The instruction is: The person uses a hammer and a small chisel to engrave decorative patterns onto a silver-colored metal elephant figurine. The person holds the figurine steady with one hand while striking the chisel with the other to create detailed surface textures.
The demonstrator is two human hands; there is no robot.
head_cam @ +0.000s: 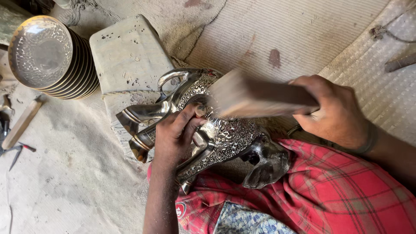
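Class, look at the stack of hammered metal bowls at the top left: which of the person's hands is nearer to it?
Left. The left hand rests on the metal elephant figure, right of and below the bowl stack. The right hand, gripping a wooden block, is much farther right.

blurred: wooden block [255, 97] in my right hand [336, 112] | hidden: metal elephant [216, 130] flank under my left hand [175, 136] | cut off: stacked bowls [47, 56] far left

We locate the stacked bowls [47, 56] left of the block [130, 56]; the metal figure [208, 125] lies just below it.
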